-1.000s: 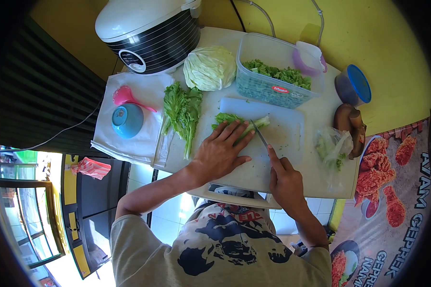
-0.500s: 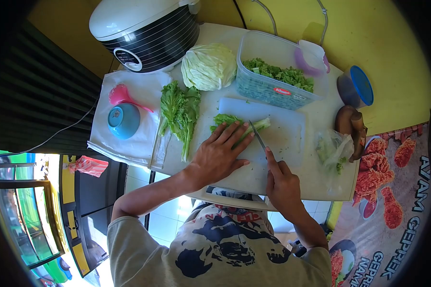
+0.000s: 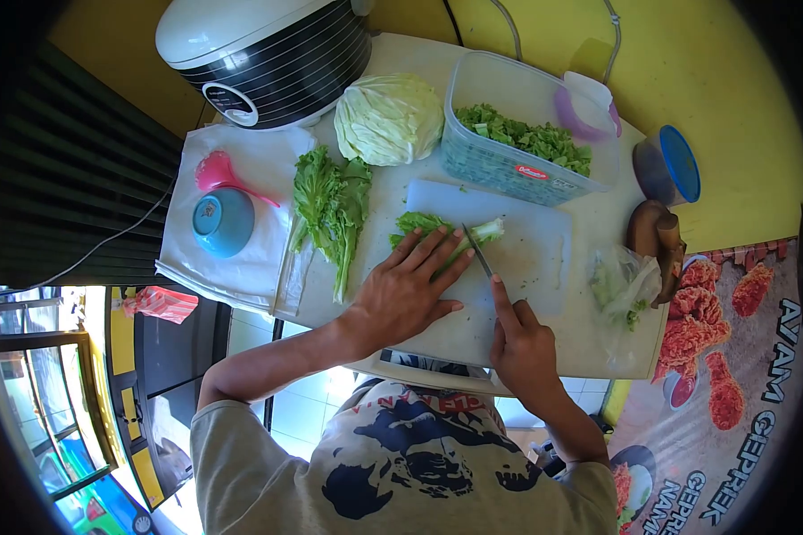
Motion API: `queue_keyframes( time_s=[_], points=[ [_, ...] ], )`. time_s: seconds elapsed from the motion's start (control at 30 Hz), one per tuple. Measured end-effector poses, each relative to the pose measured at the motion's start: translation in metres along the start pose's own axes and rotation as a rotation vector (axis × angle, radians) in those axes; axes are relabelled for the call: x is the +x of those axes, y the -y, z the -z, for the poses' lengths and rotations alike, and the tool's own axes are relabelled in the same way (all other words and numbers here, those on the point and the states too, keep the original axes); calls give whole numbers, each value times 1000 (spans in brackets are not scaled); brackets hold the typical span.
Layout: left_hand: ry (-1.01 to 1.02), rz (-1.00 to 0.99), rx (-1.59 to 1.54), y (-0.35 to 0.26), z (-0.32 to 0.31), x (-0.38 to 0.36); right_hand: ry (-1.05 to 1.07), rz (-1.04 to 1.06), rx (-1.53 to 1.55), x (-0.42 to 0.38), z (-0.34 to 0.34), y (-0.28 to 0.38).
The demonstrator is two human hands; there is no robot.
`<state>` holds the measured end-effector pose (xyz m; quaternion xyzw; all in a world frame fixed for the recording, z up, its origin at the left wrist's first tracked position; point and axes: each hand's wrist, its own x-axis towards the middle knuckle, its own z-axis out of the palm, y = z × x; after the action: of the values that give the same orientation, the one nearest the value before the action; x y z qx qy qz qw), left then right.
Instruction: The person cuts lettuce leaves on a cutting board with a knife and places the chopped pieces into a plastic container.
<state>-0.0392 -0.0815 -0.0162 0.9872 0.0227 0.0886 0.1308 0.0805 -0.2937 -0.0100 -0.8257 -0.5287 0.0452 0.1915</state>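
Leafy greens [image 3: 421,220] lie on a pale cutting board [image 3: 531,259], their white stem end pointing right. My left hand [image 3: 406,283] rests flat over them with its fingers spread, pressing them against the board. A knife [image 3: 478,252] is in my right hand [image 3: 522,343], its fingers wrapped round the handle and the index finger along the top. The blade's tip end lies across the stems, just right of my left fingertips. Left of the board is another bunch of greens [image 3: 332,209].
Behind the board stand a cabbage [image 3: 389,119] and a clear tub [image 3: 517,169] of cut greens. A rice cooker [image 3: 272,67], blue bowl [image 3: 224,222] and pink ladle [image 3: 214,169] are at left. At right are a plastic bag [image 3: 625,281], brown object [image 3: 656,241] and blue-lidded container [image 3: 667,165].
The view has shifted slightly. Both hands and the knife keep nearly the same places over the greens.
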Motion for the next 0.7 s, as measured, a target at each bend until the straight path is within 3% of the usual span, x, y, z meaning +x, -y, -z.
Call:
queue_keyframes(
  time_s=[0.6,0.7],
  points=[
    [-13,45,-102,-2,0,-3,-6,16,-24,-27,13,-5],
    [28,-4,17,1,1,-4,-27,24,-42,-11,13,-4]
  ],
)
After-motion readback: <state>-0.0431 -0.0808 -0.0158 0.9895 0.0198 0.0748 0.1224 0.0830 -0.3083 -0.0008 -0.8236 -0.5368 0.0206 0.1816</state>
